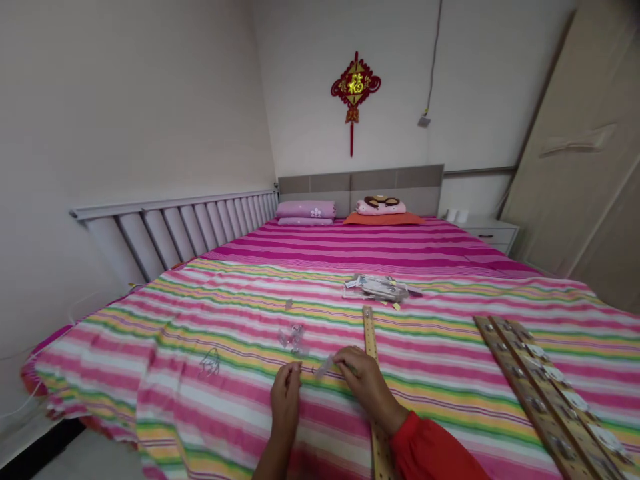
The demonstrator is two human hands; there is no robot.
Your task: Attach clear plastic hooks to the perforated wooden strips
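My left hand (285, 395) rests on the striped bedspread (210, 320), fingers pinched together at the tips around something too small to make out. My right hand (363, 380), in a red sleeve, pinches a small clear plastic bag (324, 366) between thumb and fingers, just right of the left hand. A perforated wooden strip (371, 340) lies under my right wrist and runs away from me. Small clear packets (293, 335) lie just beyond my hands, and a thin wire piece (210, 363) lies to the left.
Two long wooden slats with metal fittings (545, 387) lie at the right. A pile of packets (377, 288) sits mid-bed. Pillows (306, 211) and a headboard are at the far end, a nightstand (487, 232) beside them, a padded rail (190, 223) along the left wall.
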